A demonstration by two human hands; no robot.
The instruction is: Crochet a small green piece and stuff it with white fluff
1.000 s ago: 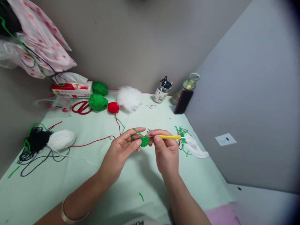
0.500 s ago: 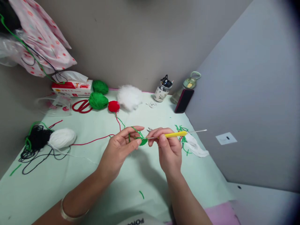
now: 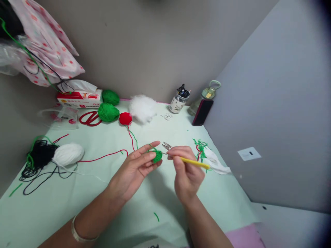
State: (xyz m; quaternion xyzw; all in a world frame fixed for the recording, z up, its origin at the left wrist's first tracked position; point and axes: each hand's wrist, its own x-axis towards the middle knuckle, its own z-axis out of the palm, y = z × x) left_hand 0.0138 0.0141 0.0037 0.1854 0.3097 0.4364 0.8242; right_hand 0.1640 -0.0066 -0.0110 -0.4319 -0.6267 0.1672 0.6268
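Note:
Between the thumb and fingers of my left hand (image 3: 136,165) is a small green crochet piece (image 3: 157,156), with green yarn running over the index finger. My right hand (image 3: 187,172) is closed around a crochet hook (image 3: 195,162) with a yellow handle. The hook's thin metal tip points left and meets the edge of the green piece; whether it sits inside a stitch is too small to tell. Just beyond the right fingertips lie small scissors (image 3: 166,145), their handles hidden. A green strand and a red strand lie behind my left hand.
Green yarn balls (image 3: 108,112), a red yarn ball (image 3: 125,118), white stuffing (image 3: 143,108) and red-handled scissors (image 3: 90,118) lie along the back. White yarn (image 3: 69,154) and black yarn (image 3: 42,153) lie left. At right are a phone (image 3: 203,112), a bottle (image 3: 209,93) and yarn scraps (image 3: 200,146).
The hook's handle end has swung down and toward me. My left hand has turned, so more of the green piece shows. The small scissors are less covered.

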